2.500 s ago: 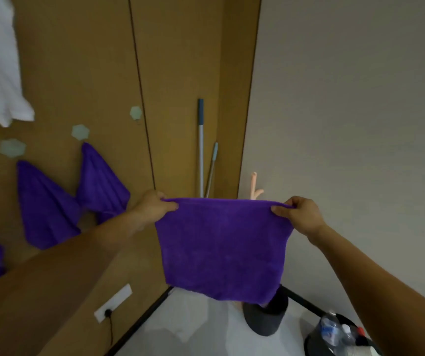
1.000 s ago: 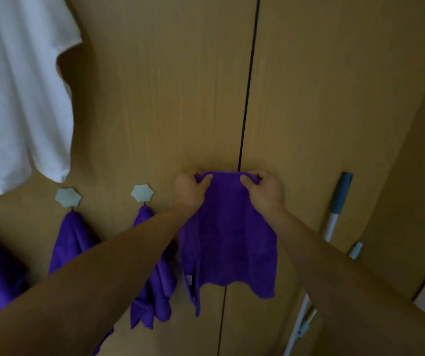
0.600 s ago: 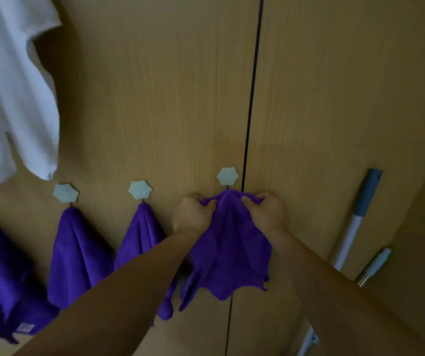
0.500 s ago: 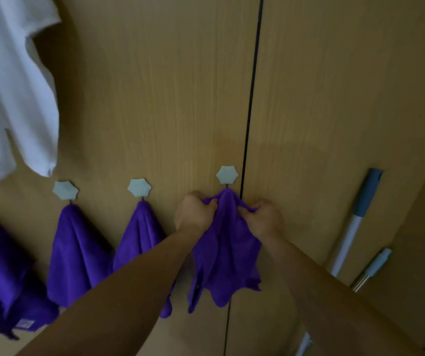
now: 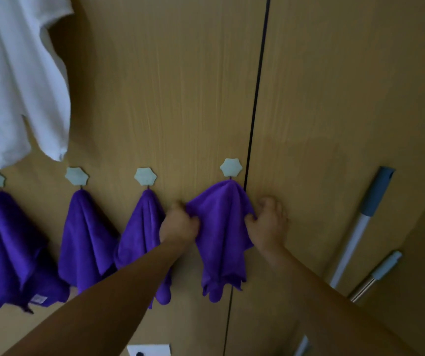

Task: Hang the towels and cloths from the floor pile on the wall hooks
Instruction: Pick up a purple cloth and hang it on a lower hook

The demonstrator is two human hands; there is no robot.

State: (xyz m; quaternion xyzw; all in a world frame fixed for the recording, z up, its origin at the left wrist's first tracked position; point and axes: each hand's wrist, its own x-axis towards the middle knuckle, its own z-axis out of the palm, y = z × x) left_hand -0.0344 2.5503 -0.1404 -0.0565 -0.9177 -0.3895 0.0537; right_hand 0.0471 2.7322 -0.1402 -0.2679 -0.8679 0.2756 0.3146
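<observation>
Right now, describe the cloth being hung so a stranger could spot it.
On the wooden wall, a row of pale hexagonal hooks carries purple cloths. Take the rightmost hook, beside the dark vertical seam. Its cloth is the only one held by the left hand and right hand.

Hooks [image 5: 230, 167]: four, all left of the panel seam [image 5: 256, 98]. Purple cloths [image 5: 221, 227]: four, one under each hook, with part of a fifth farthest left. White towel [image 5: 13, 73]: one. Poles [image 5: 355, 232]: two, right of the seam. Socket [image 5: 148, 350]: one. Hands: two, the left hand [image 5: 179, 226] and the right hand [image 5: 268, 224].
</observation>
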